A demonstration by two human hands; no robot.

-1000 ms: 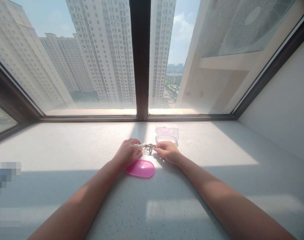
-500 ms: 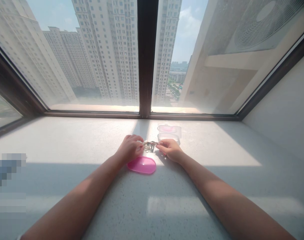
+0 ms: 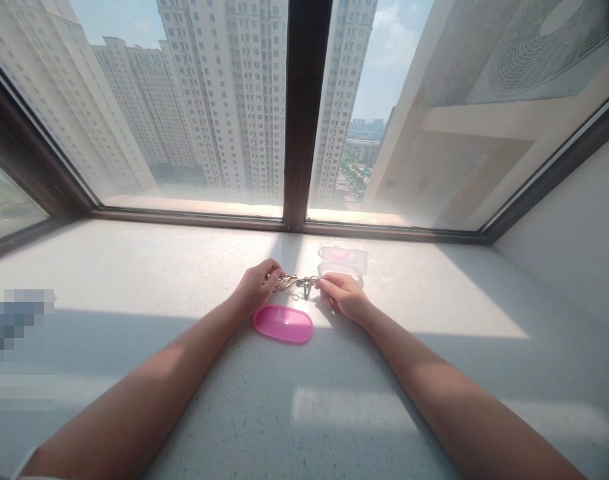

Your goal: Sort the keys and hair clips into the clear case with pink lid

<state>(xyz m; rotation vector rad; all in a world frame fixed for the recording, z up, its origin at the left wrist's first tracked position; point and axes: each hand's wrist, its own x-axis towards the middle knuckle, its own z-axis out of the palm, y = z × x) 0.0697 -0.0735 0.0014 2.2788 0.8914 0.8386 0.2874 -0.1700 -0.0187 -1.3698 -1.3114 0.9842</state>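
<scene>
My left hand point(image 3: 257, 287) is closed, thumb and fingers pinching the left end of some gold-toned keychain clasps point(image 3: 287, 280). From the right, my right hand point(image 3: 345, 295) pinches a small metal ring at the other end, where a dark metal clip point(image 3: 307, 290) hangs down. Whether the two sides are linked in the middle is too small to tell. Just below the metal pieces, a shallow pink oval dish point(image 3: 283, 325) rests on the sill near my left wrist. Part of a clear plastic case point(image 3: 349, 259) is hidden behind my right hand.
The speckled white sill point(image 3: 234, 413) lies under both arms. Beyond it stand window panes with a dark frame point(image 3: 304, 133). A white wall point(image 3: 574, 207) rises on the right. A blurred-out patch point(image 3: 14, 327) covers something at the left.
My left hand has drawn a little away to the left and up, so more of the gold clasps shows. My right hand keeps its pinch. The whole view has tilted slightly.
</scene>
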